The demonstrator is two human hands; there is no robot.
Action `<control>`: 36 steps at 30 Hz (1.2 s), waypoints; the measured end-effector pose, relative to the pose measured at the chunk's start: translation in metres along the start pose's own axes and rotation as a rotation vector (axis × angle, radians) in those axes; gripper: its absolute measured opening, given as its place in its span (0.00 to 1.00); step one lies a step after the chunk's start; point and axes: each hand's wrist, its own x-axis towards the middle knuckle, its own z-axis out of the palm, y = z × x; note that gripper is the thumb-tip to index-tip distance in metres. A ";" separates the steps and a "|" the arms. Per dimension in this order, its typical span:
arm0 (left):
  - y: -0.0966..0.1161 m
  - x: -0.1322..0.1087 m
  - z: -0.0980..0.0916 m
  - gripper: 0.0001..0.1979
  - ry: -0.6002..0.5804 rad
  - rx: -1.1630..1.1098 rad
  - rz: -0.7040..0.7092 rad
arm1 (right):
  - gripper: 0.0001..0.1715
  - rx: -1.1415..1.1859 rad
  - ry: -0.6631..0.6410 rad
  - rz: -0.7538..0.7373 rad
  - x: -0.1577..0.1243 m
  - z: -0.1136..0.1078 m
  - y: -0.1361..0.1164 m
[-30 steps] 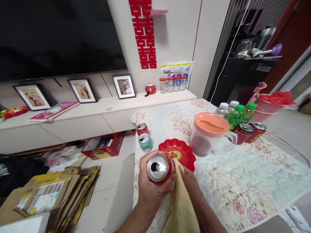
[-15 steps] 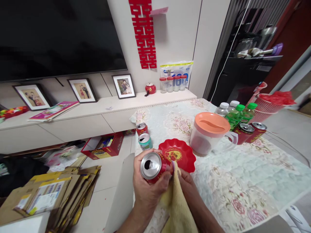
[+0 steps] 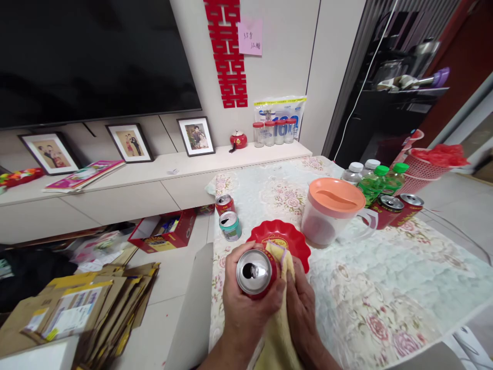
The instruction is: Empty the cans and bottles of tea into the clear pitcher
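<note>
My left hand [image 3: 246, 318] is wrapped round an opened red drink can [image 3: 254, 272], its silver top with the dark mouth hole facing up toward me. In my right hand [image 3: 302, 303] is a yellow cloth [image 3: 281, 313], which hangs down between my wrists. The cloth's upper end touches the can's right side. Just beyond my hands lies a red scalloped plate [image 3: 300, 252] with a gold print, partly hidden by the cloth and fingers. To the left of the plate stand a teal can [image 3: 230, 227] and a smaller-looking red can [image 3: 224, 204], both opened.
A pitcher with an orange lid [image 3: 336, 194] stands right of the plate on the flowered tablecloth [image 3: 370, 303]. Behind it are several bottles [image 3: 375, 180] and two dark red cans [image 3: 406, 205]. Cardboard [image 3: 73, 313] lies on the floor at left. A low cabinet [image 3: 165, 169] runs behind.
The can in my left hand has shifted right and turned more upright. My right hand and the cloth have moved up along its side. The pink note on the wall now hangs flat.
</note>
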 end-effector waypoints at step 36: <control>0.006 -0.020 0.009 0.25 -0.170 -0.196 -0.066 | 0.24 -0.323 0.024 -0.474 -0.014 -0.016 0.008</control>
